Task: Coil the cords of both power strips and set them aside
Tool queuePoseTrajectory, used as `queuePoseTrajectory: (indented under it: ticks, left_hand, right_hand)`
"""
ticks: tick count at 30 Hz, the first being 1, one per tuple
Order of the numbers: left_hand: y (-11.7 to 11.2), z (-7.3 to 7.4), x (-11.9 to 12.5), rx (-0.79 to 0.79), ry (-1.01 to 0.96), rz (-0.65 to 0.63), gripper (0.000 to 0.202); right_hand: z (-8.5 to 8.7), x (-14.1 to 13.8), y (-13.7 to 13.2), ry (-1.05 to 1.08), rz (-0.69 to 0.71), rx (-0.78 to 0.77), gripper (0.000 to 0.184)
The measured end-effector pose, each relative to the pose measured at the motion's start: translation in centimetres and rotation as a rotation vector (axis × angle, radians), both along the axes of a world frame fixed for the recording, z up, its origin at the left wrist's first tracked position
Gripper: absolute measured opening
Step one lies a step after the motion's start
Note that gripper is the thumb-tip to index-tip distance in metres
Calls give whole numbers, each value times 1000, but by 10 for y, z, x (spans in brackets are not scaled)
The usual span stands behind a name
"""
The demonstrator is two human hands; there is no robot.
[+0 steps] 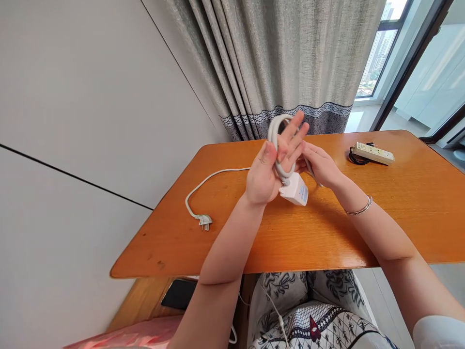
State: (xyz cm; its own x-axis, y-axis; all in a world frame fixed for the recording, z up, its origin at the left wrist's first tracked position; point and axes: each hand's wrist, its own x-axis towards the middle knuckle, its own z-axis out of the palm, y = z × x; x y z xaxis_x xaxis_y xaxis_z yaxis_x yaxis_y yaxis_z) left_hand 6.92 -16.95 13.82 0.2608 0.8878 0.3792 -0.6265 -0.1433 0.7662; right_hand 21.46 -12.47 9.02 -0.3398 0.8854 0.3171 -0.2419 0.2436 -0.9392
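I see one camera riding on the person's head over there, facing forward and down across the tabletop, close enough that both arms run in from the lower edge and the left hand and right hand sit near the middle; its wide look takes in the pale wall at left, the curtain beyond, the window at upper right and the wearer's lap below

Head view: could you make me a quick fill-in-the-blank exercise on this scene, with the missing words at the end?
1. White cord loops around the person's left hand, while a bracelet circles the ____ forearm.
2. The plug lies on the table, to the ____ of that hand.
3. Beside the power strip, a bunched cord is coloured ____.

Missing words: right; left; black.
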Motion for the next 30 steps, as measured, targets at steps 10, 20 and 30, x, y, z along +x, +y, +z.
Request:
queuePoseTrajectory:
  ticks: [10, 20, 30]
  left_hand:
    - [4, 20, -33, 337, -76, 340, 47]
    - [5, 27, -42, 223, -61, 472, 43]
    - [12, 21, -42, 96, -54, 132, 44]
  right_hand:
    - [4, 22, -2, -884, -97, 337, 29]
    - [7, 26, -5, -472, -764, 836, 26]
    - [31, 15, -45, -791, -497, 1238, 21]
